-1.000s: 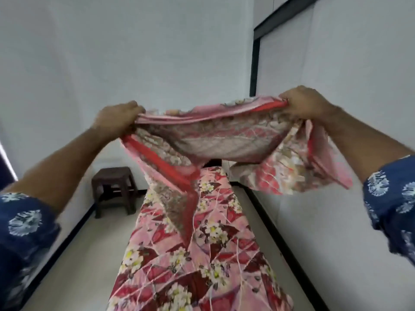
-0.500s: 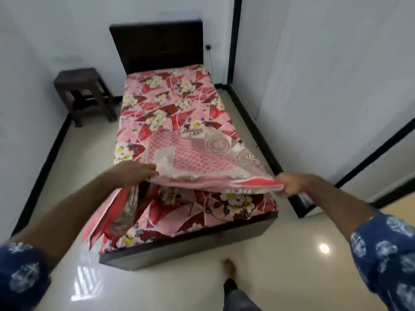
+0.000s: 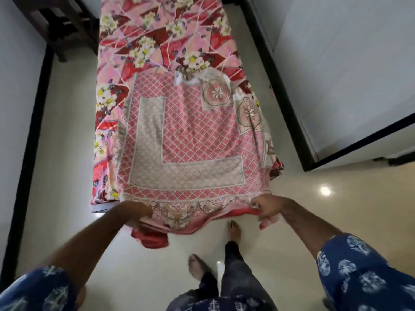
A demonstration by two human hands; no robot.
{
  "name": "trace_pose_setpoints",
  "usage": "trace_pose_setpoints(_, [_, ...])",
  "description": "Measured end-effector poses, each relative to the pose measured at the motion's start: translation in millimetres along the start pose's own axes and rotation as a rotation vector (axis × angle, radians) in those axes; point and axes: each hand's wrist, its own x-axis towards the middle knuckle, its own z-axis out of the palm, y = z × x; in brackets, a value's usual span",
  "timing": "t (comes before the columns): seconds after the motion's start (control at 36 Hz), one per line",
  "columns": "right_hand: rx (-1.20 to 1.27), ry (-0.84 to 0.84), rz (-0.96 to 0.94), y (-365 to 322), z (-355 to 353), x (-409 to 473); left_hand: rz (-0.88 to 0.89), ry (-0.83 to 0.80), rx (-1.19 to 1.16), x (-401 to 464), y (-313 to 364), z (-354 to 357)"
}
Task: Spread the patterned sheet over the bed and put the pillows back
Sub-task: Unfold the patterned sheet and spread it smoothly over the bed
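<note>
A pink lattice-patterned sheet (image 3: 190,142) lies partly unfolded over the near half of the bed (image 3: 157,41), which wears a red and pink floral cover. My left hand (image 3: 134,213) grips the sheet's near left corner, and my right hand (image 3: 267,207) grips its near right corner, both past the foot of the bed. The sheet's red underside hangs down between my hands. The far half of the sheet is still folded back. No pillows are in view.
A dark wooden stool (image 3: 58,25) stands left of the bed by the wall. A white wall with black skirting (image 3: 280,90) runs close along the bed's right side. My bare feet (image 3: 233,230) stand on the glossy floor at the bed's foot.
The sheet went from held high in the air to dropped onto the bed. My hands came down and pulled its near edge toward me past the foot, and my view tipped downward.
</note>
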Motion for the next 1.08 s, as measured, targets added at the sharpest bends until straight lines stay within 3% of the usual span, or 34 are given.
trace_pose_setpoints(0.06, [0.030,-0.016,-0.006,8,-6,7,-0.015,-0.069,-0.061,16,0,-1])
trace_pose_setpoints(0.11, [0.084,0.044,-0.033,16,-22,11,-0.026,-0.014,-0.134,24,4,-14])
trace_pose_setpoints(0.22, [0.155,0.198,-0.092,34,-76,13,-0.083,0.262,-0.271,46,10,-57])
trace_pose_setpoints(0.39, [0.261,0.402,-0.093,53,-162,11,-0.102,0.817,-0.482,69,46,-144])
trace_pose_setpoints(0.47, [0.249,0.442,-0.082,54,-200,16,-0.057,0.948,-0.531,82,61,-181])
trace_pose_setpoints(0.75, [0.212,0.418,-0.056,57,-284,41,0.028,1.006,-0.700,135,45,-257])
trace_pose_setpoints(1.08, [0.134,0.338,-0.041,110,-389,121,-0.028,0.915,-0.814,209,32,-346])
